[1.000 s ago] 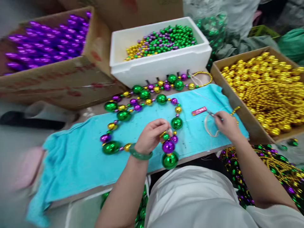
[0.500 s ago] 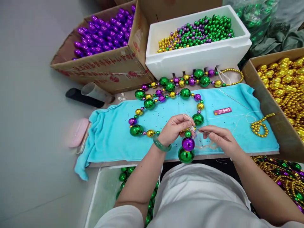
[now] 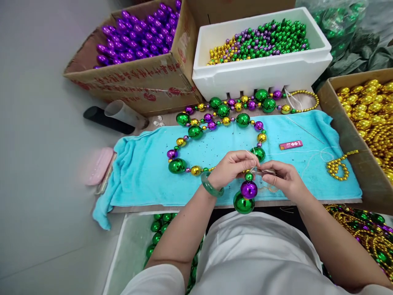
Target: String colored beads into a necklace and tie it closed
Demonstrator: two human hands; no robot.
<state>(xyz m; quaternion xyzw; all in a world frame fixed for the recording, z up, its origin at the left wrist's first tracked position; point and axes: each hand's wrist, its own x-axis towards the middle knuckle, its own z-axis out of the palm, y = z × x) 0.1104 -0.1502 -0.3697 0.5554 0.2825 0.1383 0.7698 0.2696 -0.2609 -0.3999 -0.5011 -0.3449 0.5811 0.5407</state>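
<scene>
My left hand (image 3: 235, 166), with a green bangle at the wrist, pinches white thread (image 3: 252, 152) at the end of a bead necklace (image 3: 195, 132). My right hand (image 3: 284, 178) is closed round a small metal tool (image 3: 267, 172), mostly hidden by the fingers; its tip meets the left fingertips at the thread. Below the hands hangs a pendant end of a small green bead, a purple bead (image 3: 249, 190) and a large green bead (image 3: 244, 203). The rest of the necklace loops over a turquoise towel (image 3: 138, 180) in green, gold and purple.
Behind stand a carton of purple beads (image 3: 123, 84) and a white foam box (image 3: 260, 71) of small mixed beads. A carton (image 3: 353, 119) of gold beads is at right. On the towel lie a pink packet (image 3: 291, 145), a needle-like rod (image 3: 305, 130) and a gold bead strand (image 3: 337, 170).
My right hand has moved left and inward, so its tool tip and fingers now touch the left fingertips. The hanging beads stay below the left hand. The view has shifted slightly.
</scene>
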